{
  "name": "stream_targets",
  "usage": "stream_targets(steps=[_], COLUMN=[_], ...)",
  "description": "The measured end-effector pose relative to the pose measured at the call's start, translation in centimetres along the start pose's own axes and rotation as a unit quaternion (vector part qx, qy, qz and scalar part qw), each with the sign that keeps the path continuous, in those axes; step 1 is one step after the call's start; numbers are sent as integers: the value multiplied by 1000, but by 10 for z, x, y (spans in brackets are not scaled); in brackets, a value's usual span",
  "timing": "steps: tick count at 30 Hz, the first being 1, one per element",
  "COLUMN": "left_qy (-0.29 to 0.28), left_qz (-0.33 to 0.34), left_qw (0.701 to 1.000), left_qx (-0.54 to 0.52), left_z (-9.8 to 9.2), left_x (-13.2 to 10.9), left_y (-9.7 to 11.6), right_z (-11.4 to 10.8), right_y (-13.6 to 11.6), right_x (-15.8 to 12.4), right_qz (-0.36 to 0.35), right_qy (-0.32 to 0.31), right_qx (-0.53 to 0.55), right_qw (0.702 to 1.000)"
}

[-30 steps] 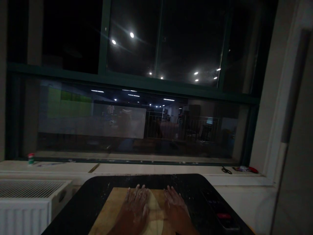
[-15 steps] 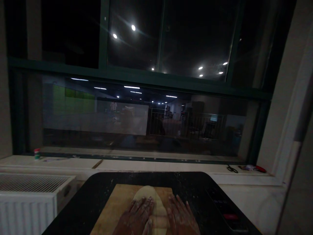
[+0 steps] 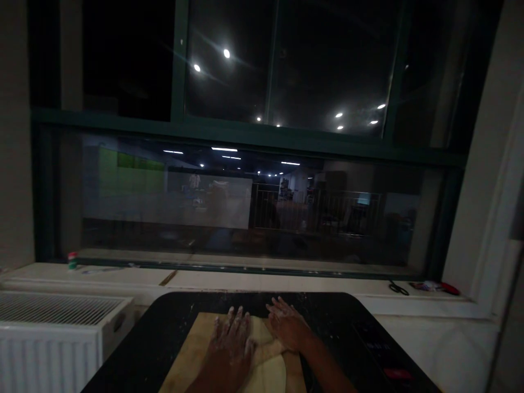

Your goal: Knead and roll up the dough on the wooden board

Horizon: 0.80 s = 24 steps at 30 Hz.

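Note:
A flat, pale piece of dough [image 3: 268,368] lies on a wooden board [image 3: 190,349]. My left hand [image 3: 232,341], its fingers dusted with white powder, rests palm down over the dough's left side, fingers stretched apart toward the far edge of the board. On the far right part of the dough is my right hand [image 3: 286,323], also floury, fingers extended and pointing up and left. Neither hand has anything wrapped in its fingers. Part of the dough is hidden under my hands, and its near end runs out of view.
The board sits on a black table [image 3: 139,349]. A dark phone-like panel [image 3: 376,344] is on the right side. Behind are a windowsill [image 3: 262,281] with scissors [image 3: 399,288] and a small red-capped container [image 3: 72,261]. A white radiator [image 3: 53,338] stands at left.
My right hand has moved forward and left, from the board's right side onto the far part of the dough. My left hand has slid forward. The view has shifted slightly.

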State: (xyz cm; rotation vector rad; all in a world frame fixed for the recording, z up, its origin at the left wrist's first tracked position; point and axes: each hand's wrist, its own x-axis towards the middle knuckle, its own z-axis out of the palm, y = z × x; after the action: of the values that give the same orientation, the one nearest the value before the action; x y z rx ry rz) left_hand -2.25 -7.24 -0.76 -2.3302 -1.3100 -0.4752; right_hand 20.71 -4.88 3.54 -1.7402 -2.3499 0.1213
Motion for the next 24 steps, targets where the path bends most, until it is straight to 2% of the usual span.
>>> stream_targets(steps=[2, 5, 7, 9, 11, 14, 16, 19, 21, 24], left_qy=[76, 189, 227, 229, 214, 164, 91, -37, -93, -121], left_qz=[27, 72, 110, 155, 174, 149, 108, 58, 38, -19], left_qw=[996, 978, 966, 960, 961, 975, 990, 997, 993, 988], left_qx=[32, 59, 54, 40, 25, 4, -13, -41, -66, -91], left_z=[10, 26, 33, 35, 30, 11, -5, -21, -23, -12], left_x=[-8, -23, -33, -40, -42, -34, -24, -10, -5, -1], left_y=[2, 3, 1, -1, -2, 0, 1, -3, -6, -8], right_z=[8, 35, 57, 71, 73, 53, 34, 14, 11, 18], right_y=[5, 21, 34, 43, 42, 28, 18, 6, 2, 2], right_x=[-23, -63, -84, -95, -93, -66, -34, 21, 52, 81], right_qz=[5, -28, -55, -69, -75, -51, -31, -54, -94, -161], right_qy=[12, 56, 74, 72, 89, 120, 79, 68, 65, 72], right_qx=[-3, -29, -45, -57, -62, -54, -50, -54, -58, -59], right_qw=[1000, 998, 995, 993, 991, 990, 995, 995, 992, 983])
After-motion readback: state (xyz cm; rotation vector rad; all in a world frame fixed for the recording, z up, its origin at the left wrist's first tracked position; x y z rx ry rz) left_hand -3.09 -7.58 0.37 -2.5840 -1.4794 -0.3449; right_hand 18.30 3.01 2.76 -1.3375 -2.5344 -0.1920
